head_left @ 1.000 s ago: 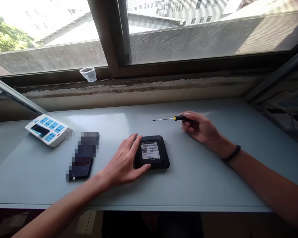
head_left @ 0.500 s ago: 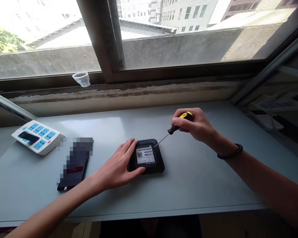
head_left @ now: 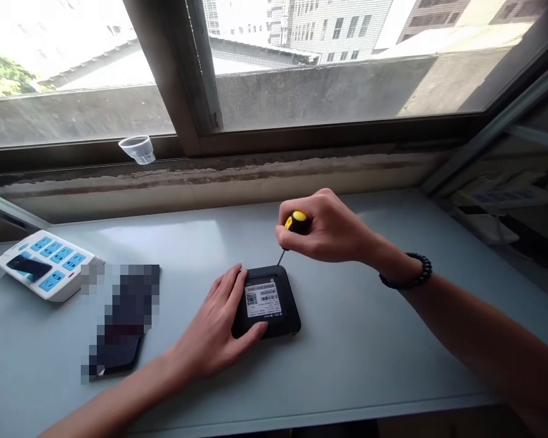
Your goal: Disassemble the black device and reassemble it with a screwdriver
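Note:
A flat black square device (head_left: 287,307), bearing a white label with a QR code and barcodes, lies label side up on the table. My left hand (head_left: 217,325) grips its left side, the fingers at the far left corner and the thumb on the near edge. In my right hand (head_left: 322,225) is a screwdriver (head_left: 298,222) with a yellow and black handle, fingers wrapped round it. Its thin shaft points down to the device's far edge. Whether the tip touches the device I cannot tell.
On the left of the table (head_left: 374,365) are a white power strip (head_left: 73,286) with blue sockets, a dark object lying on it, and a partly pixelated dark phone-like object (head_left: 123,350). A clear plastic cup (head_left: 139,149) stands at the window frame behind.
My right hand has moved left and turned the screwdriver steeper, its tip shifting from the label's corner to the device's far edge. My left hand keeps its hold. The view has shifted slightly.

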Action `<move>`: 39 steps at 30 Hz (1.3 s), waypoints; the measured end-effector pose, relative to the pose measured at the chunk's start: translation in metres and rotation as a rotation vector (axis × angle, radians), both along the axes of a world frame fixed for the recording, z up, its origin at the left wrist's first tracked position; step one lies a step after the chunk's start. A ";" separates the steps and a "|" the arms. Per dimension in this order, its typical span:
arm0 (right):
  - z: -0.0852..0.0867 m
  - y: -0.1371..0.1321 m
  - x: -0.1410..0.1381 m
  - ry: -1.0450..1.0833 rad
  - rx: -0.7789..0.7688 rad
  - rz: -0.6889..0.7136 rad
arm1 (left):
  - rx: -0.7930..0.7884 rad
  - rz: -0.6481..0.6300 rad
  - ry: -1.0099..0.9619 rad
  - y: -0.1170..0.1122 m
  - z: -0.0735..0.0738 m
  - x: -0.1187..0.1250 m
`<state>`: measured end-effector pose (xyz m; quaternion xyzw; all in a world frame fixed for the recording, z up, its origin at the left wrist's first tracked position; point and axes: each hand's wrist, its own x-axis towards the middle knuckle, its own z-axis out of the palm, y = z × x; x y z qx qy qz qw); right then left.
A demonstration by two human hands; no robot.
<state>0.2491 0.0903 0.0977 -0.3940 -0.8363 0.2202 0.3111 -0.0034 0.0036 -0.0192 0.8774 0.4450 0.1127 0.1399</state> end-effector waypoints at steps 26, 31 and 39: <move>-0.005 -0.013 -0.001 -0.197 0.023 0.134 | 0.089 -0.090 0.070 0.001 0.004 0.000; 0.003 -0.016 0.003 -0.295 -0.001 0.181 | 0.065 -0.087 0.064 0.002 0.004 -0.002; 0.007 -0.028 0.002 -0.475 0.124 0.112 | 0.047 -0.093 0.060 0.005 0.006 -0.005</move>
